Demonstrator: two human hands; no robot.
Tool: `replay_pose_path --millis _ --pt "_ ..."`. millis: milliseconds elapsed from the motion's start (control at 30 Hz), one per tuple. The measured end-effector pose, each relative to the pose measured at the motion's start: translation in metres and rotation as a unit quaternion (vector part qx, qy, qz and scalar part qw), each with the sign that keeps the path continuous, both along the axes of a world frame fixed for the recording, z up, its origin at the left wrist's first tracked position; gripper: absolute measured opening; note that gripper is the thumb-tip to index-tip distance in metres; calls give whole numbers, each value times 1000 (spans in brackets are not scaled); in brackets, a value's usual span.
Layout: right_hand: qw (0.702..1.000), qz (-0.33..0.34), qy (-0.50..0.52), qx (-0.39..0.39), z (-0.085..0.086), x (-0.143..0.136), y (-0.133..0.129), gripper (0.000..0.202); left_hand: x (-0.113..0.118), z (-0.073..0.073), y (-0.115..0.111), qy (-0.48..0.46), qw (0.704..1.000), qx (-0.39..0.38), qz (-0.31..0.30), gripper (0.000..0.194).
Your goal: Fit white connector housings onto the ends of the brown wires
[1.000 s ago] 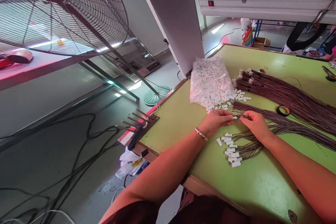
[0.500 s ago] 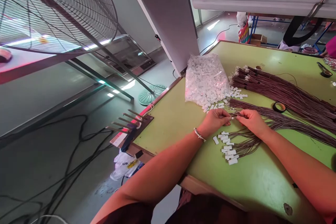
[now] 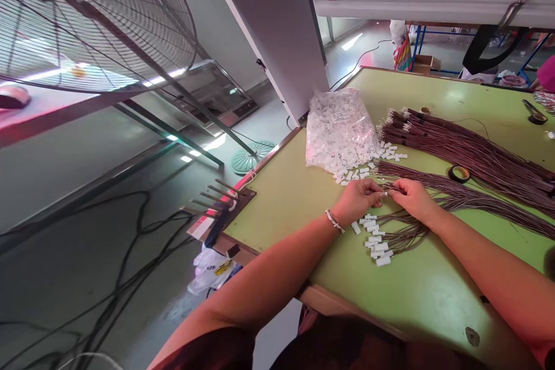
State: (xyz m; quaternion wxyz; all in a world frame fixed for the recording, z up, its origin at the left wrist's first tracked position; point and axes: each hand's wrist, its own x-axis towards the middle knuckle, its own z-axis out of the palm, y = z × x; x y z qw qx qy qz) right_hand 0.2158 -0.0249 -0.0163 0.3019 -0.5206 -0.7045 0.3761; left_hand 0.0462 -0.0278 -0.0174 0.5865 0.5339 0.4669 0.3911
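Over the green table, my left hand (image 3: 358,202) is closed in a pinch on a small white plastic connector (image 3: 384,193), mostly hidden by the fingertips. Facing it, my right hand (image 3: 414,201) pinches thin brown wires close to their ends. The fingertips of both hands nearly meet. Below them lies a group of wires (image 3: 410,237) with white connectors (image 3: 380,247) on their ends. One loose connector (image 3: 356,228) rests near my left wrist. Just beyond my hands is a bundle of brown wires (image 3: 427,180) with bare ends.
A clear plastic bag of white connectors (image 3: 340,127) stands at the back left of the table (image 3: 277,196), with several spilled in front. Behind lies a thicker wire bundle (image 3: 472,153). Black tape (image 3: 458,173), scissors (image 3: 536,114), a pronged metal rack (image 3: 221,199) and a fan (image 3: 99,29) are around.
The view has shifted slightly. Both hands stay in nearly the same place, fingertips still together, with the small white connector showing a little more between them.
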Motion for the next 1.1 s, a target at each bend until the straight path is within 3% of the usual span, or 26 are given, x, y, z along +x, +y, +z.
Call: replay_pose_path --millis 367,767,1000,1100 --pt "999 17 -22 -38 8 -5 0 22 -6 -7 3 10 999 49 1 10" --pt "997 69 -5 -33 9 -2 2 20 -7 -4 4 -56 998 -3 -19 20" --pt "998 10 -57 -5 3 -1 0 19 -5 -6 3 -44 999 -4 11 23" --pt "998 20 -60 13 1 -1 -1 19 -5 -8 4 -41 999 -5 14 24"
